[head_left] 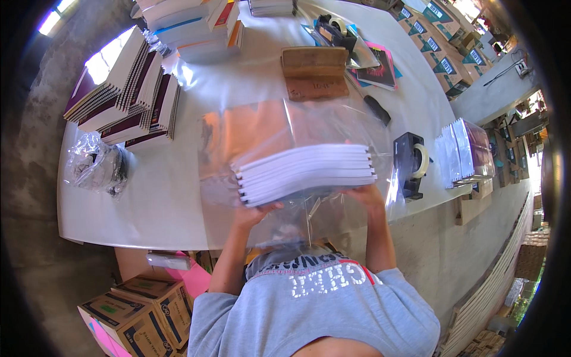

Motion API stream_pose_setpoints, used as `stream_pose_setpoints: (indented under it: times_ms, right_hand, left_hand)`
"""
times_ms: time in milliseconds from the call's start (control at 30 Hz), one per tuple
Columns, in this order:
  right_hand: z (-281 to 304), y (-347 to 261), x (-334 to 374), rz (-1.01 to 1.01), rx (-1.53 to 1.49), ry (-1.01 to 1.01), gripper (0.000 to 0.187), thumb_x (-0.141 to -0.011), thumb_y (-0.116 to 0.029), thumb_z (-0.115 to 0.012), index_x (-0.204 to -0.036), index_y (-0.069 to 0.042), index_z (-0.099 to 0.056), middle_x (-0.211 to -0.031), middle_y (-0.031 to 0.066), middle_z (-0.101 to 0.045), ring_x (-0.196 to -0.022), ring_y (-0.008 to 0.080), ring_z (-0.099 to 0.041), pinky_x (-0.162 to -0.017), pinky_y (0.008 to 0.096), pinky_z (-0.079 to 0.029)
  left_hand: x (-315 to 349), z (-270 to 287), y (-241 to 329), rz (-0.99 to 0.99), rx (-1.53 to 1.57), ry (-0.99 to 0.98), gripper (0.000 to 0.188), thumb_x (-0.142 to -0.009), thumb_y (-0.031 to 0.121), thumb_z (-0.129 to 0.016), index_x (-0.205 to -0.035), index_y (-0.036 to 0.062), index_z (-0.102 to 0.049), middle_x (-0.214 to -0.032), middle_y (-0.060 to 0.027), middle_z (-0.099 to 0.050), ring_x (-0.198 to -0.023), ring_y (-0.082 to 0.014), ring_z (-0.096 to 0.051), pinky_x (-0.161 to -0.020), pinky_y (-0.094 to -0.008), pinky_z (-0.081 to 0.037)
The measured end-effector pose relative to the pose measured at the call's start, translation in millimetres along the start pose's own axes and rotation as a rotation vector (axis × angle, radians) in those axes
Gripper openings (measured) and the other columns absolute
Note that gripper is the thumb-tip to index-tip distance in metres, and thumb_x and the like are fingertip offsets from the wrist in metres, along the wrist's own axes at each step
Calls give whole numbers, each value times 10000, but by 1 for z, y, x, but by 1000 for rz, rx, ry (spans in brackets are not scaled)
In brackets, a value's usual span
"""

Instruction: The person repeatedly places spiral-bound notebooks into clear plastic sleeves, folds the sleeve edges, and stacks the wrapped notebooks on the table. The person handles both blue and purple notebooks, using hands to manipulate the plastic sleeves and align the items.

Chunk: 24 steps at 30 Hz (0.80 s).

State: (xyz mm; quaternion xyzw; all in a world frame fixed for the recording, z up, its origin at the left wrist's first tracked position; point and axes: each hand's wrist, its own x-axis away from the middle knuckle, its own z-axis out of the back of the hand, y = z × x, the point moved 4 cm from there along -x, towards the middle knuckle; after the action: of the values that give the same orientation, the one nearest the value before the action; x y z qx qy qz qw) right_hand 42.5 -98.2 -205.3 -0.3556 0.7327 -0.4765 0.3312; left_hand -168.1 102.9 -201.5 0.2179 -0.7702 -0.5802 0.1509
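Note:
Between both hands is a stack of spiral notebooks (306, 172), white page edges showing and dark binding along its two ends. My left hand (254, 214) grips the stack's near left corner, and my right hand (363, 194) grips its near right end; the stack hides part of the fingers of both. The stack bows a little and is tilted toward me. Under and around it, clear plastic film (238, 134) spreads over the table, with an orange-brown patch showing through. I cannot tell whether the notebooks are inside the film or above it.
On the white table (148, 208) a notebook pile (128, 98) and crumpled plastic (98, 163) lie left. A brown cardboard piece (315, 71) lies beyond the film. To the right are a tape dispenser (410, 165) and wrapped notebooks (467, 152). Cartons (140, 312) stand below the left edge.

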Motion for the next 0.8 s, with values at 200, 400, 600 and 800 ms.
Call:
stream_pose_setpoints:
  times_ms: [200,400,600,800]
  right_hand:
    - [-49,-69,-1,626,523,270,849,-704,-140,-769,-1407,-160,-293,-1378,114,-405,-1252,291,-419,-1016,419,-375]
    - [-63,-103,6,601,1030,186,567,-587,-178,-817,-1125,-142,-641,-1316,99,-509,-1321,326,-334,-1077,458,-270]
    - [-96,-131,-4,404,1512,-18,614,-633,-302,-771,-1202,-149,-596,-1332,10,-503,-1327,206,-342,-1095,571,-49]
    - [-110,-143,-3,190,1562,-121,841,-618,-387,-769,-1347,-133,-436,-1407,2,-411,-1352,184,-292,-1077,612,22]
  left_hand:
    - [18,-12,59,-743,-441,286,553,-656,366,-795,-1074,66,-590,-1116,-100,-535,-991,-292,-559,-829,-390,-475]
    - [27,-39,118,-996,-1340,115,395,-674,176,-772,-1055,173,-664,-1134,11,-612,-1020,-184,-565,-870,-320,-413]
    - [-1,-57,161,-651,-1533,-501,712,-620,511,-727,-1253,238,-548,-1299,47,-524,-1222,-186,-473,-1016,-536,-275]
    - [-40,-76,172,-593,-1360,-946,1069,-524,795,-578,-1383,189,-384,-1440,-4,-356,-1304,-237,-355,-1018,-637,-206]
